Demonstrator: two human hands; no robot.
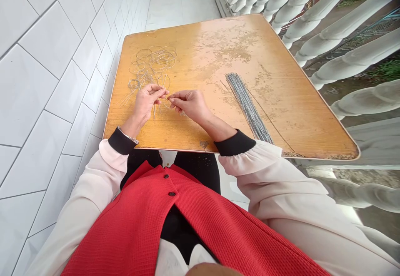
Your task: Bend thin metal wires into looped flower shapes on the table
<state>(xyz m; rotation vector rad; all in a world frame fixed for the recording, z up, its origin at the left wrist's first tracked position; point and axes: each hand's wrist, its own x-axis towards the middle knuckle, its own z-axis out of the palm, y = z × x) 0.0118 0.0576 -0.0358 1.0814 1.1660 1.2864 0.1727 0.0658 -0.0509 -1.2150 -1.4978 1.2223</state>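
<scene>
Here we are at a wooden table (281, 101) with a worn, patchy yellow-orange top, and the action is on the near left side! The left hand (145, 103) and right hand (187, 105) meet just in front of a tangled-looking pile of wire loops (153, 63), and the loops sit right up against the left hand's knuckles. The left thumb and forefinger are closed in a tight pinch, with the other fingers curled, and the right hand answers with its own thumb and forefinger pressed together, its other fingers loosely bent. Between those fingertips runs a thin wire (155, 111), so fine that it's hard to follow from this view. Off to the right, well apart from the hands, lies a bundle of straight grey wires (248, 107), running toward the table's near edge. A bracelet (128, 135) circles the left wrist, just above a black cuff. The person wears a red vest (134, 222) over a cream blouse (275, 180), with a white tiled wall (46, 101) on the left and white balusters (343, 47) on the right!
</scene>
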